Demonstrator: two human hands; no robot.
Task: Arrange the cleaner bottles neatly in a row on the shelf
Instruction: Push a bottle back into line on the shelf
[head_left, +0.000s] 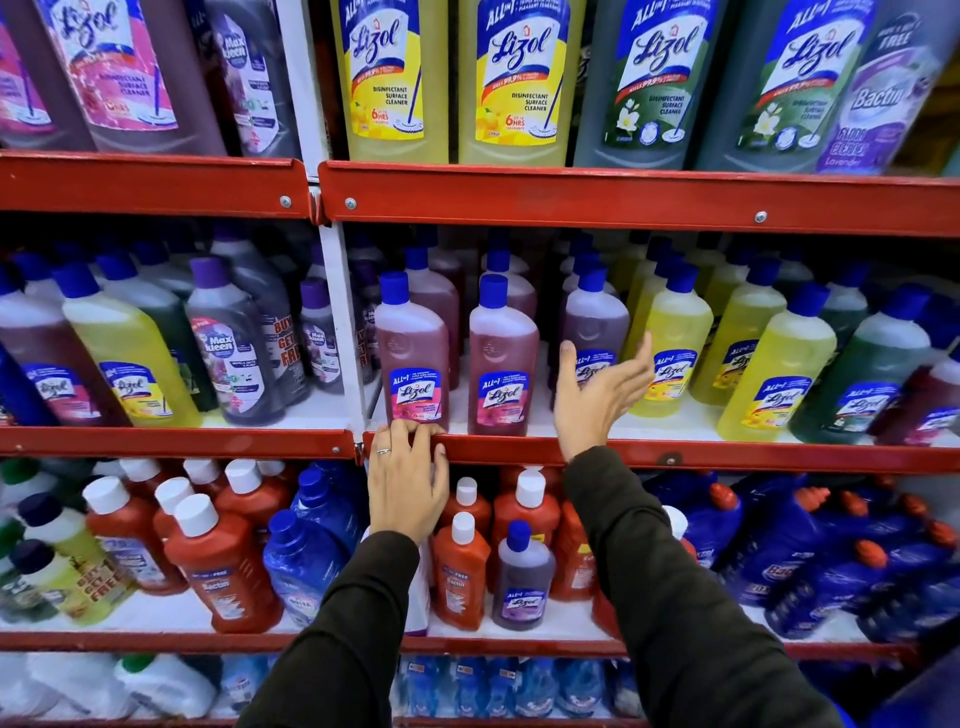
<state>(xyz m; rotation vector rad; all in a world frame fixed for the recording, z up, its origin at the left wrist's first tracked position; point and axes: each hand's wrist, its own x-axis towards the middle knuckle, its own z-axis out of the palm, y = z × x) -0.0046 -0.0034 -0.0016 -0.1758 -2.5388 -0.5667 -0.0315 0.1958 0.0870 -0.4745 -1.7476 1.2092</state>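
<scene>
top shelf's got big yellow lizol bottles (395, 78) side by side, greyish-green ones (649, 83) to their right, and a lavender bactin bottle (872, 104) at the right end. a white upright post (337, 291) splits the rack. on the lower shelf, red bactin bottles (223, 561) with white caps crowd the left and middle, dark blue bottles with orange caps (810, 545) pile up on the right, and one small purple lizol bottle (522, 582) stands near the front edge. there's a white jug with a green cap (156, 680) at the very bottom.

Shelf rails (639, 205) red painted metal, semi-gloss, with bare steel screws (350, 203); pink Lizol bottles (413, 353) translucent smooth plastic, glossy printed labels (414, 392), matt blue caps (395, 287); sleeves (675, 597) dark matt cloth.
</scene>
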